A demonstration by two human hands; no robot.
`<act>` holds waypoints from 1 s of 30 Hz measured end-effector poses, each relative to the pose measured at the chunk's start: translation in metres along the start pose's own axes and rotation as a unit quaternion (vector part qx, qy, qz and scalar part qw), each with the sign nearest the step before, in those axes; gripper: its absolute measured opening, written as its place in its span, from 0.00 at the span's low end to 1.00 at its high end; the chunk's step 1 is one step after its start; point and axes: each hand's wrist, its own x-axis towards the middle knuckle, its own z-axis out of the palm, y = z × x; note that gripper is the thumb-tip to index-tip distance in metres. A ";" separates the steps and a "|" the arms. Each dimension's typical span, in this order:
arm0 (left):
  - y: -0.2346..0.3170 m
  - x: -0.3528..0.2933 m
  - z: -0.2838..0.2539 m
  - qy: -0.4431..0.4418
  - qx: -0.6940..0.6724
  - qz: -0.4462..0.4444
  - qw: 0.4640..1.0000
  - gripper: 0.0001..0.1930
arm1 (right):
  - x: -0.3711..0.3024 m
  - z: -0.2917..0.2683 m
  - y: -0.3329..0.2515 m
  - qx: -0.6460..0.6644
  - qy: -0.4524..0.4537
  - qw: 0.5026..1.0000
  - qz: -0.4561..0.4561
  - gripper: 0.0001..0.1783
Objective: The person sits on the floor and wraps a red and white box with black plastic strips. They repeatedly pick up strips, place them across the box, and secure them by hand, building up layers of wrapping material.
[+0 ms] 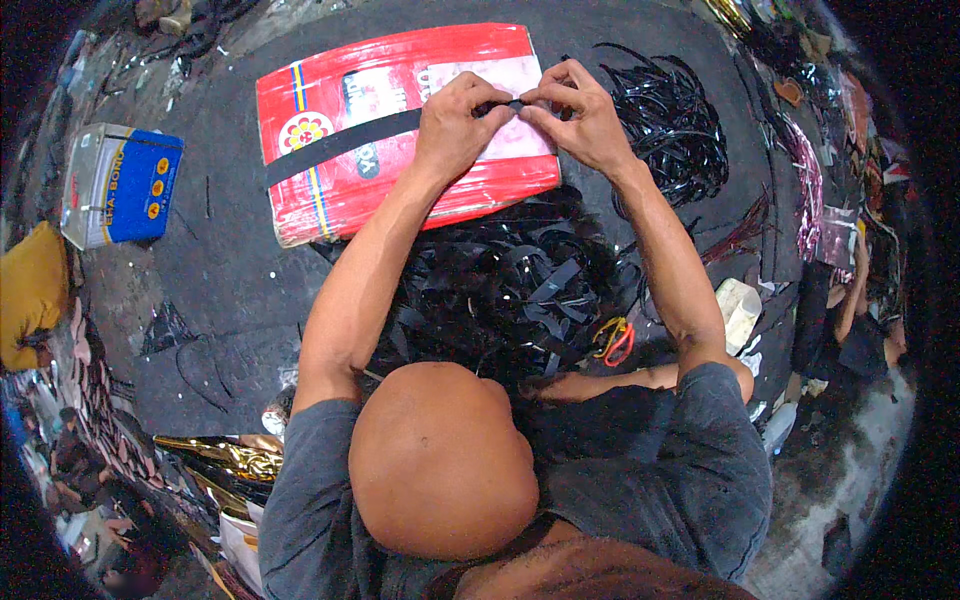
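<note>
black strip (350,144) | pinched by left hand (455,122), right hand (588,118) | over red package (450,202)

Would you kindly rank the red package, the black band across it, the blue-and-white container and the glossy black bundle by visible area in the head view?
1. Red package, clearly largest
2. Glossy black bundle
3. Blue-and-white container
4. Black band, smallest, though partly hidden by the hands

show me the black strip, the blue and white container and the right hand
black strip (345,146): head view, on its flat stretch across the red box (290,95)
blue and white container (148,188): head view, on its blue side
right hand (590,122): head view, on its back
</note>
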 end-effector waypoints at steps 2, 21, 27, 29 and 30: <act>0.000 0.000 0.000 0.004 -0.007 -0.005 1.000 0.09 | -0.001 0.002 0.000 0.002 0.014 1.000 0.008 0.11; 0.001 0.034 -0.014 -0.133 0.091 -0.045 0.986 0.08 | 0.000 0.031 0.016 0.270 0.059 0.923 0.266 0.16; -0.002 0.021 0.000 -0.079 0.005 0.014 0.997 0.05 | -0.022 0.037 0.023 0.247 0.105 0.915 0.301 0.15; 0.002 0.019 0.009 -0.060 -0.018 0.012 0.998 0.04 | -0.019 0.036 0.018 0.178 0.095 0.943 0.266 0.16; 0.003 0.019 0.013 -0.052 -0.025 0.009 0.998 0.04 | -0.018 0.037 0.015 0.143 0.090 0.954 0.248 0.17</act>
